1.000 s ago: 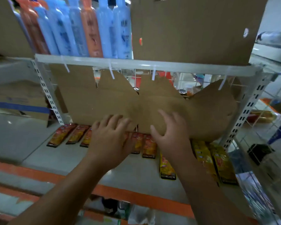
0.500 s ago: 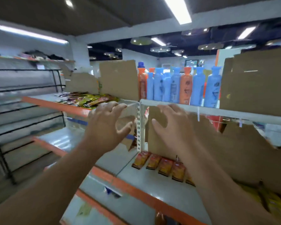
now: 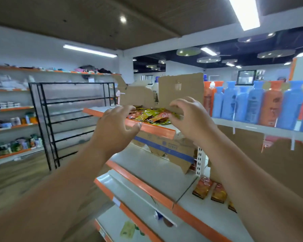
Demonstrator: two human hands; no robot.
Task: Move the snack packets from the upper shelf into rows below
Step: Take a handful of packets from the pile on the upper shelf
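Rising from the lower row [image 3: 202, 188], left hand [image 3: 115, 127] and right hand [image 3: 191, 119], loosely curled and empty, near the 12 o'clock snack packets [image 3: 150, 115]: next batch.

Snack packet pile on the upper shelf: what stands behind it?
Torn brown cardboard sheets stand upright behind the snack packet pile. The right hand covers the pile's right end, and the cardboard hides whatever lies beyond it.

No print seems legible here.
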